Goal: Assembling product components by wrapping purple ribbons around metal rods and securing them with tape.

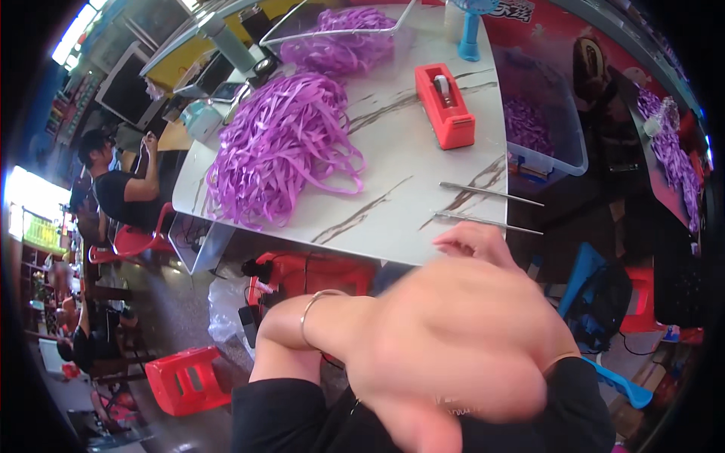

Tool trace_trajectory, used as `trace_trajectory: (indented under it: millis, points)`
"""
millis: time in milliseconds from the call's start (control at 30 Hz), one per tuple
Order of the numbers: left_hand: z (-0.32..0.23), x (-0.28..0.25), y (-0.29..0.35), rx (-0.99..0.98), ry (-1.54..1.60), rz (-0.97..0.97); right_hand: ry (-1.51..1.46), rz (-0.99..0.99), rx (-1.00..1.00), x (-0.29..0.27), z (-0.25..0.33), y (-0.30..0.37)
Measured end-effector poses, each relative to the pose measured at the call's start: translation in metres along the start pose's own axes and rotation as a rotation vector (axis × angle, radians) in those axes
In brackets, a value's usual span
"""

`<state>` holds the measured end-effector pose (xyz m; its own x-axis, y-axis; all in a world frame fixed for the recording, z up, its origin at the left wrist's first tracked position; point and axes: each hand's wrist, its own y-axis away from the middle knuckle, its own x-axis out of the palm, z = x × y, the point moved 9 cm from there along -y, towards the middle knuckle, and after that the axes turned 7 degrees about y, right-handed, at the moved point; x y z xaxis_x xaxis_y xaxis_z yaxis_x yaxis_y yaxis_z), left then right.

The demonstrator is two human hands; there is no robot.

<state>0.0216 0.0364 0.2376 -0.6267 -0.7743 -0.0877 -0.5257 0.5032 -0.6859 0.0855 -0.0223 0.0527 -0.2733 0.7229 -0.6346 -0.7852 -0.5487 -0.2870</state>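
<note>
My two hands are raised close to the camera, blurred and overlapping, just below the table's near edge. My left hand (340, 328) comes from a wrist with a thin bangle and lies partly under my right hand (468, 347), whose back faces the camera. Curled fingertips reach up toward two thin metal rods (489, 193) that lie at the table's near right edge. I see nothing in either hand. A big heap of purple ribbon strips (283, 143) lies on the white marbled table (393, 196). A red tape dispenser (445, 106) stands beyond the rods.
A clear tray of purple strips (340, 38) and a blue stand (470, 34) sit at the table's far end. A clear bin of purple strips (540, 124) is to the right. Red stools (185, 381) stand on the floor at left, where a person in black (121, 189) sits.
</note>
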Motion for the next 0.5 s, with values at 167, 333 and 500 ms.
trace_trajectory:
  millis: [167, 333, 500]
  points:
    - [-0.018, 0.031, -0.004, 0.126, 0.368, 0.036, -0.068, -0.064, 0.071, -0.008, -0.009, 0.004]
    - [-0.032, 0.027, -0.006, 0.171, 0.461, 0.060, 0.002, -0.045, 0.056, -0.005, -0.003, 0.000]
    - [-0.058, -0.032, -0.015, 0.148, 0.374, 0.291, 0.115, -0.097, -0.032, -0.016, 0.003, 0.004]
